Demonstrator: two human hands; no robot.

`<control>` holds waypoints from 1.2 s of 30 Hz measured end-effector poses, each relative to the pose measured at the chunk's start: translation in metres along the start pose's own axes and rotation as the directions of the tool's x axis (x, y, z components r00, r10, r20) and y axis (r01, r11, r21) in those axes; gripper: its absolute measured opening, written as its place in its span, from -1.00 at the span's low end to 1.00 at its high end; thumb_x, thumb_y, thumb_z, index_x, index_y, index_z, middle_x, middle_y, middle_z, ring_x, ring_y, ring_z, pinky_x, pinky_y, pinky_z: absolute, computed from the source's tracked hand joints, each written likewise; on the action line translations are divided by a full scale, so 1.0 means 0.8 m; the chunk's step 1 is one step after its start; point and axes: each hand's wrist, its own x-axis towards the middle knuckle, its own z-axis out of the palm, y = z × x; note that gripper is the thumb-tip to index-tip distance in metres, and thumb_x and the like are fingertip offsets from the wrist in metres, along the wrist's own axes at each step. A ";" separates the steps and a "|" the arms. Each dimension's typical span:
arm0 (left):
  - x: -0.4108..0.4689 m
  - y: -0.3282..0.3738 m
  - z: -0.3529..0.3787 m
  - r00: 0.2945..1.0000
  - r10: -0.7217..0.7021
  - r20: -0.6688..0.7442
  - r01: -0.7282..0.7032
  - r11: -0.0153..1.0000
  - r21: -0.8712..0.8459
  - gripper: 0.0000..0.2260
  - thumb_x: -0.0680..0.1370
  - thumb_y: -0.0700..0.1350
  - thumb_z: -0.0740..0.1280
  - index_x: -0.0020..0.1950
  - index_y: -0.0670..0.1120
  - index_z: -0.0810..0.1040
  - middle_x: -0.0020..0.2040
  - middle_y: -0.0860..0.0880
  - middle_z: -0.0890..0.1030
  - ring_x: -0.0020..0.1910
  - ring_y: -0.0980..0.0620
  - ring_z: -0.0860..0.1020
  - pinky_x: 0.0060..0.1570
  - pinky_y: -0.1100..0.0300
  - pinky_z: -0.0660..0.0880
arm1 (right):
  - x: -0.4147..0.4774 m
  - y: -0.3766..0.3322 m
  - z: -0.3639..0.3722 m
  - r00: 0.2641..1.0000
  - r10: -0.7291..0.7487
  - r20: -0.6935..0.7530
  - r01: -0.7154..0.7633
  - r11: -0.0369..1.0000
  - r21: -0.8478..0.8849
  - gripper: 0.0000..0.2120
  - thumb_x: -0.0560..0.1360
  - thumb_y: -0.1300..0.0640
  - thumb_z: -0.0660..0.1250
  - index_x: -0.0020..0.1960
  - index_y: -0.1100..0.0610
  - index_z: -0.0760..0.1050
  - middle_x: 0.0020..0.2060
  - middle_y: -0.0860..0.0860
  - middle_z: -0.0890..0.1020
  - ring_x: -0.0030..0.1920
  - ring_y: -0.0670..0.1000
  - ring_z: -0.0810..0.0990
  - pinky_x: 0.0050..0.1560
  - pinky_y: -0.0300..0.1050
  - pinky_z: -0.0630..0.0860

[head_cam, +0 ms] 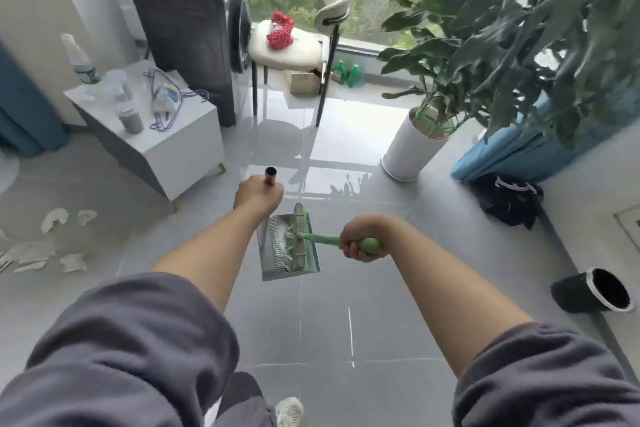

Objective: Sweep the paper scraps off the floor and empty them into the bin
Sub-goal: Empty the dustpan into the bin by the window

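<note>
The fingers [355,251] of the right hand [363,236] are curled tight around the green handle of a small broom [313,238], whose long axis runs roughly left to right, with the brush head resting inside the dustpan [289,248]. The left hand [258,196] is wrapped in a fist around the dustpan's upright metal handle [270,176], its open tube end pointing up toward the camera. The metal dustpan hangs above the grey tiled floor [346,322] between the two forearms, and a few white scraps show in it beside the bristles. More paper scraps [45,250] lie scattered on the floor at far left, well apart from the dustpan, near the foot of a white cabinet [180,146] whose surface carries bottles and cords. The black bin [594,289] stands at the right edge, its inside dark. The floor between dustpan and bin is bare; a white plant pot [408,149], a chair [294,48] and a black bag [509,199] stand further off.
</note>
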 end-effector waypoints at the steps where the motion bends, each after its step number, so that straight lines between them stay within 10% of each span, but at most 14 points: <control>1: -0.003 0.031 0.022 1.000 0.014 0.021 -0.014 1.000 -0.009 -0.75 0.47 -0.10 0.16 -0.13 -0.22 0.57 -0.14 -0.20 0.63 -0.13 -0.23 0.63 -0.12 0.02 0.58 | -0.008 0.019 -0.027 1.000 -0.009 -0.016 0.010 1.000 0.011 -0.85 0.55 0.27 0.07 -0.17 0.14 0.30 -0.45 -0.03 0.33 -0.66 -0.15 0.32 -0.59 -0.41 0.23; 27: -0.088 0.663 0.632 0.920 0.252 0.299 -0.301 0.945 0.128 -0.86 0.38 -0.04 0.17 -0.22 -0.09 0.44 -0.35 -0.03 0.46 -0.36 -0.08 0.49 -0.29 0.16 0.45 | -0.080 0.507 -0.694 0.994 0.100 -0.045 -0.085 0.961 0.262 -0.91 0.58 0.22 0.04 -0.03 0.18 0.31 -0.45 -0.03 0.47 -0.66 -0.20 0.33 -0.63 -0.40 0.31; 36: -0.242 0.783 0.852 0.921 0.276 0.276 -0.307 0.948 0.078 -0.70 0.56 -0.12 0.19 0.19 -0.26 0.50 -0.01 -0.22 0.60 -0.07 -0.21 0.62 -0.10 0.04 0.54 | -0.107 0.756 -0.859 0.985 0.096 -0.140 -0.065 0.976 0.209 -0.92 0.59 0.21 0.09 -0.04 0.17 0.33 -0.41 -0.02 0.48 -0.66 -0.19 0.35 -0.62 -0.39 0.32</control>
